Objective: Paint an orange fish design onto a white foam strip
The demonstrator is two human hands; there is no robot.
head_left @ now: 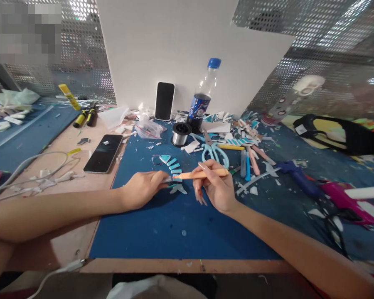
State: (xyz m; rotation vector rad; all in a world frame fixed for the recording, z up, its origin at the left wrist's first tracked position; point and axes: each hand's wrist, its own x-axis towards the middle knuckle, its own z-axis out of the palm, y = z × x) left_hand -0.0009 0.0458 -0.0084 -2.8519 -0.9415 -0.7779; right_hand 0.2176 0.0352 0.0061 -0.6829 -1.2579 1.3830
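1. Blue mat [162, 236]: covers the centre of the work surface; both hands work over it.
2. White board [174, 41]: stands upright at the far side. No writing is readable on it.
3. Soda bottle [200, 106]: upright, far, slightly right of centre, blue cap, dark liquid at the bottom. White lettering on the blue label appears to read "PEPSI"; the remaining print is too small to read.
4. Right hand [216, 189]: right of the fish-skeleton figure, thumb and fingers pinching an orange pen-shaped tool [202, 173].
5. Left hand [143, 189]: left of the figure, thumb and fingers drawn together at its near segments. The picture does not show whether they pinch a part or only press.
6. Black-screened phone [103, 153]: flat, left of the mat's centre. No brand is visible.
7. Scissors [212, 150]: light blue handles, open, beyond the right hand.
8. Fish-skeleton figure [175, 171]: flat on the mat between the hands. Its curved long axis runs from the head [165, 158], far-left, to the tail [178, 189], near-right. The left fingertips are nearer; the right hand reaches it by the tool, whose tip points left at a near segment.
9. Wire spool [181, 133]: beyond the figure, near the bottle's base.
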